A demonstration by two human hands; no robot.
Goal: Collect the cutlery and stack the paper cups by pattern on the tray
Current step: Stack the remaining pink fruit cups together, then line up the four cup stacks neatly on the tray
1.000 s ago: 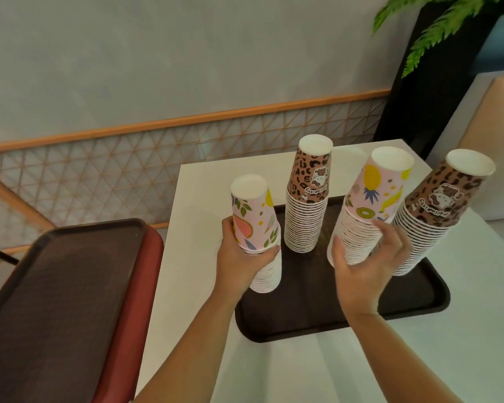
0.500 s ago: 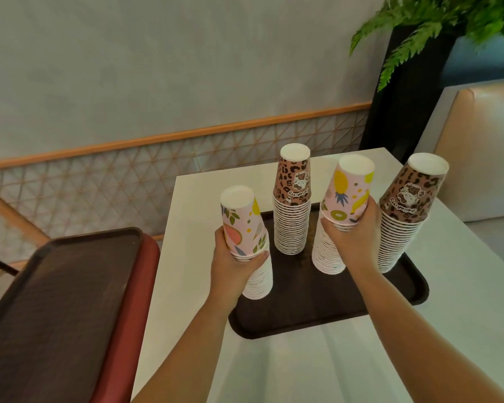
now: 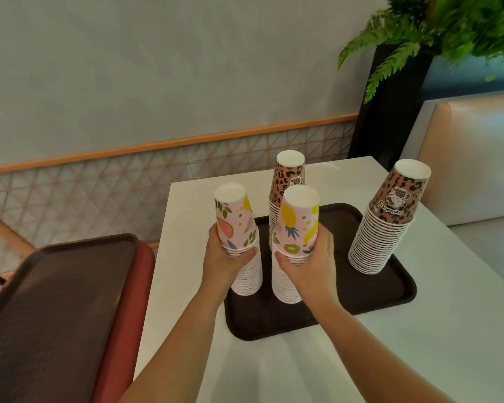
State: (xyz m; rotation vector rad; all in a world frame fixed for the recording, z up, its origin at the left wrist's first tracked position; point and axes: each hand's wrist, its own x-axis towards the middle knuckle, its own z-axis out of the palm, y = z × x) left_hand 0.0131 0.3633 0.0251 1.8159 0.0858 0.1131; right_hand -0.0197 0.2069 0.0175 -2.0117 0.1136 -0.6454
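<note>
Head view: tapered, ribbed fruit-print paper cup stacks (image 3: 246,274), hand-gripped.

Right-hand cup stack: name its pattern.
Pink fruit print, on the right-hand cup stack, head view.

— What are the cups made of?
— Paper. The two fruit-print stacks (image 3: 237,225) (image 3: 298,225) have a smooth, faintly satiny printed skin with plain white paper bases on top; the two leopard-print stacks (image 3: 285,181) (image 3: 390,210) look the same, matt brown print over white rolled rims.
— And the tray (image 3: 384,289)?
— Dark brown plastic, matt, with a fine grainy texture. The second tray (image 3: 56,301) at the left looks alike, slightly sheened at the rim.
— The table (image 3: 419,344)?
— Smooth white laminate, softly glossy. The red seat (image 3: 128,330) looks like smooth vinyl, the beige bench back (image 3: 474,158) like shiny leatherette.
</note>
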